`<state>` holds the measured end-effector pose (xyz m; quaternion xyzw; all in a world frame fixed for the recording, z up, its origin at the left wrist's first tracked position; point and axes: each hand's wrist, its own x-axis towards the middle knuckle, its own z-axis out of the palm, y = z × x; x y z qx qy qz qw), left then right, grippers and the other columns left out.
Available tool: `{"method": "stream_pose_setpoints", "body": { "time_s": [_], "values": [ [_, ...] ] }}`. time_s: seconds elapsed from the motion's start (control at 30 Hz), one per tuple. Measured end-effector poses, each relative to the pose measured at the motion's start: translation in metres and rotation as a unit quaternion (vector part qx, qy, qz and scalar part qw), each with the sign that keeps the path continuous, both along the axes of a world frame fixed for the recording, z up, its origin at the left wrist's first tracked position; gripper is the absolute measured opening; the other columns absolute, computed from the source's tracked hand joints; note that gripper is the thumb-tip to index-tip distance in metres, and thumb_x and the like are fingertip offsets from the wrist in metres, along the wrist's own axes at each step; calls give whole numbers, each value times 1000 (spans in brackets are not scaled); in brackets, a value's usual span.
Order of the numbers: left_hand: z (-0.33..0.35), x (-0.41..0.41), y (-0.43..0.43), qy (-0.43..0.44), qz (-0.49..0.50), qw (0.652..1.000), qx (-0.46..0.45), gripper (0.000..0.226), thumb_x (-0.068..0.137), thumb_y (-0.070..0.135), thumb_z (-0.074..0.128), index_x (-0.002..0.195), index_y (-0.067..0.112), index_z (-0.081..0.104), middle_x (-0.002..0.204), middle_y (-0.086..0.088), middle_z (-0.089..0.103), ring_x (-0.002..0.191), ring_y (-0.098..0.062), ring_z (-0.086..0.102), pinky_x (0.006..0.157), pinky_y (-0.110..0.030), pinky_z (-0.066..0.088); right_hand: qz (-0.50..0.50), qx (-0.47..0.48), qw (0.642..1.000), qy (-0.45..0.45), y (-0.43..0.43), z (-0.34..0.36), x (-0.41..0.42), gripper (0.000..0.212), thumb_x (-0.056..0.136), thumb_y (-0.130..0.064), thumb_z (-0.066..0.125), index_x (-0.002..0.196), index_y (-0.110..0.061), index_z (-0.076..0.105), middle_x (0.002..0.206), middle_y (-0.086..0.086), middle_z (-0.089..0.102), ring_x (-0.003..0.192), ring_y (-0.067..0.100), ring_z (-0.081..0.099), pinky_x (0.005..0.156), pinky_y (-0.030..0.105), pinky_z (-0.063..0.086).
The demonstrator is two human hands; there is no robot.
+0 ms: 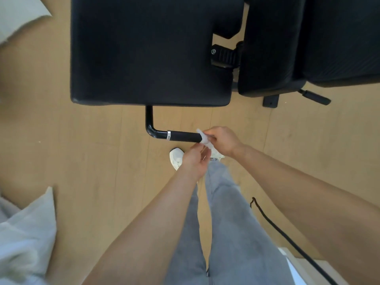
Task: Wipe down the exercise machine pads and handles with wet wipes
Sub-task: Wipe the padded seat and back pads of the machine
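Observation:
A large black seat pad [152, 50] fills the upper middle of the view, with a second black pad [308, 38] to its right. A black handle [183, 136] with a silver ring sticks out below the seat pad on a bent tube. My right hand [223, 140] pinches a white wet wipe [203, 137] at the free end of the handle's grip. My left hand [195, 160] is just below, with its fingers up at the wipe's lower part; whether they hold it is unclear.
Wooden floor [92, 161] lies all around. A black adjustment knob [221, 55] sits between the pads, and a lever [315, 97] pokes out at the right. A black cable [287, 239] runs across the floor lower right. Pale fabric [26, 233] is at the lower left.

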<state>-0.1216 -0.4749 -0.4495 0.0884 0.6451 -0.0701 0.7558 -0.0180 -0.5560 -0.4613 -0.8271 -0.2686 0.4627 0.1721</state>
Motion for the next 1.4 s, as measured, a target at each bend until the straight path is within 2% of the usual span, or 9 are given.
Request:
{"method": "stream_pose_setpoints", "body": {
  "time_s": [0.13,0.23,0.37,0.53,0.7,0.83,1.0,1.27,1.4],
  "values": [
    [-4,-9,22,13,59,997,41,27,104,0,50,127,4,65,123,-10,67,107,-16,65,90,-25,56,-1,51,998,39,32,2,-13,33,96,-7,48,110,-21,74,93,4,68,85,24,58,75,35,47],
    [-11,-20,45,11,84,994,70,39,104,-1,47,140,8,58,132,-13,64,121,-20,61,100,-27,53,21,92,994,62,64,6,-22,38,98,-6,48,124,-22,70,109,6,71,97,26,61,86,38,50],
    [-11,-29,61,12,89,992,92,43,100,-9,44,133,12,62,112,-9,69,104,-17,66,101,-27,53,57,106,991,65,81,12,-26,35,103,-14,48,134,-19,63,120,7,65,104,25,57,90,39,47],
    [-5,-23,51,-3,55,995,80,31,101,-8,46,121,8,64,115,-12,69,116,-22,65,108,-31,49,110,18,992,64,59,11,-14,24,99,-19,54,121,-14,61,110,7,57,97,30,59,86,45,50],
    [6,-19,47,-8,11,998,66,28,103,-4,50,127,4,59,124,-13,66,123,-27,63,102,-31,53,120,-68,990,29,28,1,4,21,97,-13,55,118,-12,60,117,7,61,103,29,61,77,35,44],
    [11,-31,61,26,-2,994,102,13,99,3,61,109,8,67,107,-7,70,106,-24,66,93,-29,56,99,-16,994,38,53,5,-6,14,96,-21,59,106,-12,63,105,8,67,95,29,63,78,38,49],
    [14,-45,78,31,8,987,157,18,94,14,73,112,13,71,98,1,75,89,-12,69,79,-20,55,63,70,994,50,81,9,-23,16,94,-27,68,106,-17,66,100,1,69,88,22,61,77,38,50],
    [19,-43,77,44,8,986,159,37,94,19,74,128,6,65,110,-3,72,97,-16,70,84,-23,57,78,-61,994,43,26,2,4,11,95,-20,63,103,-14,59,103,4,64,94,25,59,72,32,40],
    [19,-43,77,36,-22,984,171,28,96,22,72,121,10,66,109,-1,72,96,-14,70,85,-25,56,102,-11,994,26,58,3,-11,8,94,-18,62,94,-19,53,93,-1,60,91,26,61,63,31,37]
  ]
}}
